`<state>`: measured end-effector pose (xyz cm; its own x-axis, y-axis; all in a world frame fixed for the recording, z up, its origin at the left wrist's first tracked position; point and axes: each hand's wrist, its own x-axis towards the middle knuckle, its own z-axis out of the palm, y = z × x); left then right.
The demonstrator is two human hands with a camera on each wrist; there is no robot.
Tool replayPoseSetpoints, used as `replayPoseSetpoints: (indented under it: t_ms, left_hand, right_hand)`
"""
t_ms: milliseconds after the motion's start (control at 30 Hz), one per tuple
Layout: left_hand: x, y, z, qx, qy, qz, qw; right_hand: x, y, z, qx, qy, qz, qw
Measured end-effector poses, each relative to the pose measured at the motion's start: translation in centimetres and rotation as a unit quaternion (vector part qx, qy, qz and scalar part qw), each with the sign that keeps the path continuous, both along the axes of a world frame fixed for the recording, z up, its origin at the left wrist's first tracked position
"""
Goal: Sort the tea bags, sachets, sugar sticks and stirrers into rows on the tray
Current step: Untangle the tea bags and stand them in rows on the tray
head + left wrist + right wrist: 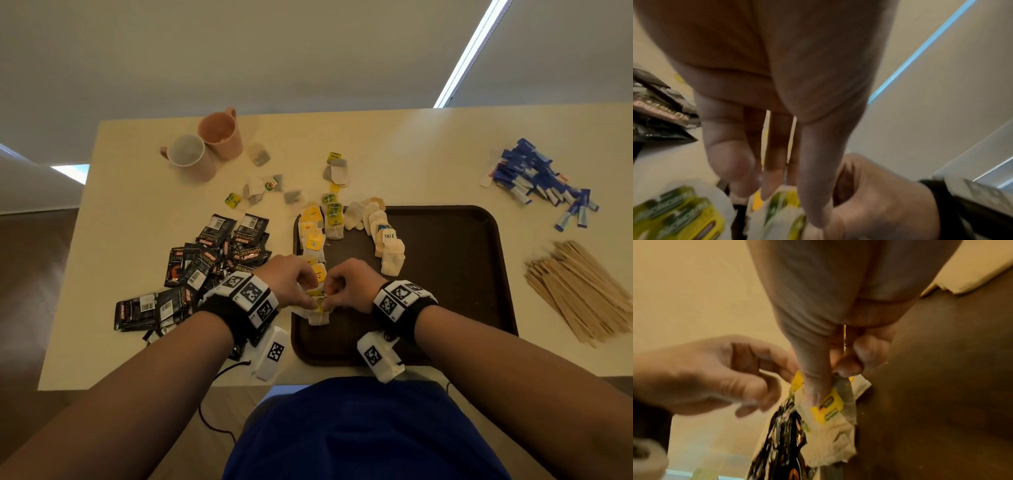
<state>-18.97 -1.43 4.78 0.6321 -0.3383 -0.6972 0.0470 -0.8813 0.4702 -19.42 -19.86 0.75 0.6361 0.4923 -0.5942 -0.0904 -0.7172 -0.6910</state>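
Both hands meet over the near left part of the dark brown tray. My left hand and right hand pinch a small bunch of white tea bags with yellow tags from either side. In the right wrist view the right hand has its thumb pressed on a yellow tag of the tea bags. In the left wrist view the left hand reaches down onto the blurred tea bags. Two rows of tea bags lie on the tray: yellow-tagged ones and plain white ones.
Black sachets lie heaped left of the tray. Loose tea bags are scattered behind it, near two mugs. Blue sugar sticks lie at the far right, and wooden stirrers lie right of the tray.
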Motion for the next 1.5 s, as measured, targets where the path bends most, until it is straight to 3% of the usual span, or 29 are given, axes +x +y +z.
replayPoseSetpoints:
  t_ms: [200,400,600,733,900,1000,1300,1500]
  left_hand:
    - [0.3,-0.6,-1.1,0.015,-0.062,0.037,0.997]
    - [0.6,-0.8,-1.3,0.009,-0.068,0.045,0.997]
    - [0.6,-0.9,-1.6,-0.013,-0.075,0.065,0.995]
    - [1.2,-1.1,-1.6,-0.067,-0.054,0.120,0.989]
    - [3.1,-2.1,-1.4,-0.097,-0.083,0.185,0.974]
    - [4.2,-2.9,-1.6,-0.119,-0.079,0.235,0.961]
    - [7.2,-3.6,-2.5,-0.113,-0.068,0.242,0.961]
    - [8.7,-3.9,-3.0,-0.094,-0.072,0.234,0.965]
  right_hand:
    - [0.4,-0.5,0.1,0.077,0.043,-0.102,0.991]
    - [0.4,-0.9,0.2,0.083,0.089,-0.124,0.985]
    - [0.3,-1.3,0.0,0.078,0.078,-0.131,0.985]
    - [0.4,-1.8,0.2,0.101,0.050,-0.196,0.974]
    - [1.3,-1.8,-0.1,0.125,-0.002,-0.254,0.959]
    - [2.1,-1.9,-0.6,0.107,-0.023,-0.293,0.950]
    - [5.0,-1.7,-1.8,-0.035,-0.081,-0.286,0.954]
    - [5.7,-1.3,-2.4,-0.016,-0.038,-0.344,0.938]
